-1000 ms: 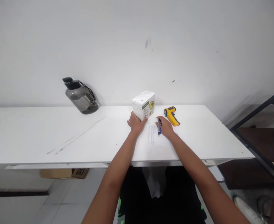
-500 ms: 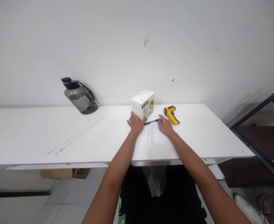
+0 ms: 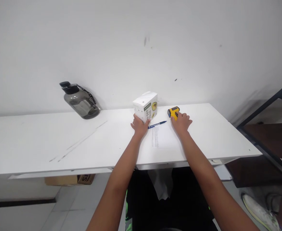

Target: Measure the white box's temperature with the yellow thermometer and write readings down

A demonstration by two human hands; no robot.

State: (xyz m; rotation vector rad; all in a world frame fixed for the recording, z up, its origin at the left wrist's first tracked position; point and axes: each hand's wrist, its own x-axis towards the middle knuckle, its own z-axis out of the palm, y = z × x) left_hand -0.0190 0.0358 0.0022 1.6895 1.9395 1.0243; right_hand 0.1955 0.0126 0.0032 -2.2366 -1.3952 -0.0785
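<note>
My left hand (image 3: 140, 125) is closed round the lower end of a white box (image 3: 143, 107) with avocado pictures, thumb on the right and fingers on the left. The box stands on the white table near the wall. My right hand (image 3: 181, 123) lies over the handle of a yellow and black infrared thermometer (image 3: 173, 112), its fingers curled about it; the handle is mostly hidden. Between my hands a blue pen (image 3: 157, 124) lies at the top of a sheet of paper (image 3: 166, 138) with handwritten columns.
A grey water bottle (image 3: 82, 102) with a black cap stands at the back left of the white table (image 3: 47, 138). The wall (image 3: 121, 48) rises right behind it. To the right is a dark metal frame (image 3: 263, 120); below it shows another person's shoe (image 3: 258, 208). A cardboard box (image 3: 61, 180) is under the table.
My right hand has left the pen and moved right onto the thermometer's handle. The pen now lies loose. My left hand stays on the box.
</note>
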